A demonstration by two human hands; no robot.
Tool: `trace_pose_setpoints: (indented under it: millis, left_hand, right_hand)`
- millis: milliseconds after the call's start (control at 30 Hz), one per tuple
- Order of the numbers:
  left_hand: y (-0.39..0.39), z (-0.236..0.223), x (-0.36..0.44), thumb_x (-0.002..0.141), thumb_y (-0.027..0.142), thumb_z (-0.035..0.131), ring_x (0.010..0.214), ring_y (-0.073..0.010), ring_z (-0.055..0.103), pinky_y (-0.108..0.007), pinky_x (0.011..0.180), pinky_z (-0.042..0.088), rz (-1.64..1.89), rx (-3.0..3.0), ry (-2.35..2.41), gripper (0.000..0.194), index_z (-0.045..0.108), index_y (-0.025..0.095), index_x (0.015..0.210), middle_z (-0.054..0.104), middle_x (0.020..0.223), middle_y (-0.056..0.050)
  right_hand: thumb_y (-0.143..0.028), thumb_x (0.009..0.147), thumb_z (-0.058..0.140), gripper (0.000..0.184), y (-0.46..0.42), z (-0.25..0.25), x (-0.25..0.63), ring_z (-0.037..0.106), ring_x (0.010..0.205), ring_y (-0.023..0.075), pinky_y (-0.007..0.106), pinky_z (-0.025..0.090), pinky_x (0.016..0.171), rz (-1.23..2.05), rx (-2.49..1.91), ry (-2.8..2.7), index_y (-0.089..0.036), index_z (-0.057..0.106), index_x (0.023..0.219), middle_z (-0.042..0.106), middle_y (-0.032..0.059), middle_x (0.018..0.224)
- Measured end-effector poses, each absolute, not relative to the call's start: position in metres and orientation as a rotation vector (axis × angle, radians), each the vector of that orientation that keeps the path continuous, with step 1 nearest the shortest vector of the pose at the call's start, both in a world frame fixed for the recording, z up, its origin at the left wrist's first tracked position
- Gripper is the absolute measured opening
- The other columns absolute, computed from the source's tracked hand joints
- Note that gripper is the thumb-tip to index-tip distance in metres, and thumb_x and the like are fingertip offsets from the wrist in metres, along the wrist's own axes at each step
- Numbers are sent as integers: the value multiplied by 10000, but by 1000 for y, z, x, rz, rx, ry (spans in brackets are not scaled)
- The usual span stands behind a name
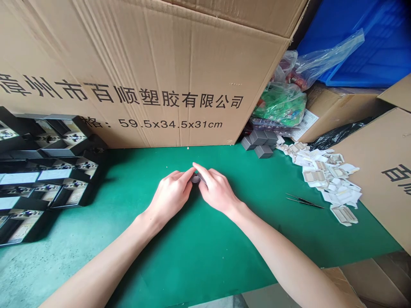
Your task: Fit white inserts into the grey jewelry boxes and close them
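Over the middle of the green table my left hand (171, 192) and my right hand (218, 190) meet at the fingertips. Both are closed on a small dark grey piece (195, 179), pinched between thumbs and index fingers. Most of it is hidden by the fingers, and its exact kind cannot be made out. Beyond my right hand, several dark grey blocks or small boxes (261, 143) are heaped at the foot of the carton. Farther right, a pair of tweezers (305, 201) lies on the table beside a pile of small whitish plastic trays and paper pieces (334, 175).
A large printed cardboard carton (154, 55) walls off the back. Black boxes with open compartments (61, 171) are stacked at left. Bagged red and green items (282, 102), a blue crate (369, 51) and another carton (385, 171) stand at right on or behind the green tabletop (186, 256).
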State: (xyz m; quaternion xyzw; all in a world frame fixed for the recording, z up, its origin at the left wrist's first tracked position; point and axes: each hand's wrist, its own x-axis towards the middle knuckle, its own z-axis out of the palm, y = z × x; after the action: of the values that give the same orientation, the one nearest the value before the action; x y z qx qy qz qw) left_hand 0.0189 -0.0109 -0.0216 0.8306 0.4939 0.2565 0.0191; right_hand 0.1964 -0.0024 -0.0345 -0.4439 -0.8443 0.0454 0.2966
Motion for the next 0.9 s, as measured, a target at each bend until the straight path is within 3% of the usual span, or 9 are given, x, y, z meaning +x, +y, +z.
trace_pose_setpoints:
  millis: [433, 900]
  left_hand:
    - [-11, -21, 18, 881, 112, 487, 719, -199, 628, -274, 639, 466, 797, 2560, 1527, 402, 626, 193, 1249, 708, 792, -27]
    - [-13, -18, 20, 853, 86, 486, 735, -204, 618, -279, 634, 455, 762, 2552, 1538, 410, 623, 187, 1226, 700, 788, -23]
  right_hand:
    - [-103, 922, 423, 500, -3, -35, 196, 676, 927, 233, 361, 589, 806, 101, -1194, -2247, -117, 478, 1419, 728, 116, 1040]
    - [-99, 915, 419, 500, -2, -37, 196, 677, 942, 227, 363, 594, 824, 100, -1183, -2226, -154, 489, 1407, 735, 99, 1054]
